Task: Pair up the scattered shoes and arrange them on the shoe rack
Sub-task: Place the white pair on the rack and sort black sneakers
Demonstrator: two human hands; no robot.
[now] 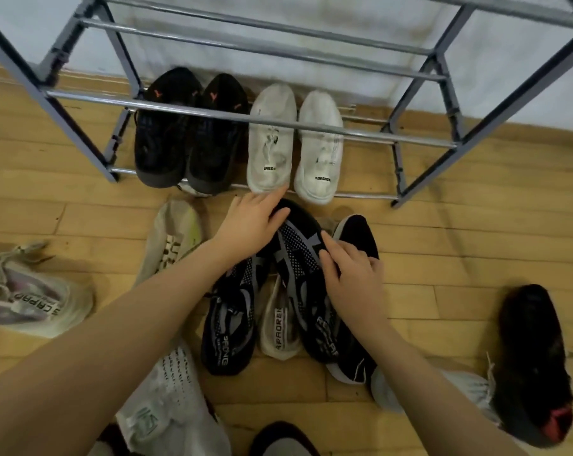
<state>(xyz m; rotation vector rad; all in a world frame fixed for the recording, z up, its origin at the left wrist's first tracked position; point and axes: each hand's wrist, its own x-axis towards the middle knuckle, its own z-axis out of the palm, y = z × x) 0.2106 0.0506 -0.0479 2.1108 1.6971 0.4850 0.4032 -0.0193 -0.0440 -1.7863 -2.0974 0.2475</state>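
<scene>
Two black-and-grey mesh sneakers lie side by side on the wooden floor, toes toward the grey metal shoe rack (232,116). My left hand (252,222) grips the toe of the left mesh sneaker (229,324). My right hand (350,278) grips the side of the right mesh sneaker (301,258). On the rack's bottom tier stand a black pair (186,139) and a white pair (295,146). A plain black shoe (357,235) lies just right of my right hand.
A cream shoe (280,327) sits between the mesh sneakers. Other loose shoes: a beige one (173,238), a grey-lilac one (25,294) at far left, a white knit one (170,399) below, a black furry one (535,360) at right. The rack's upper rails hold nothing.
</scene>
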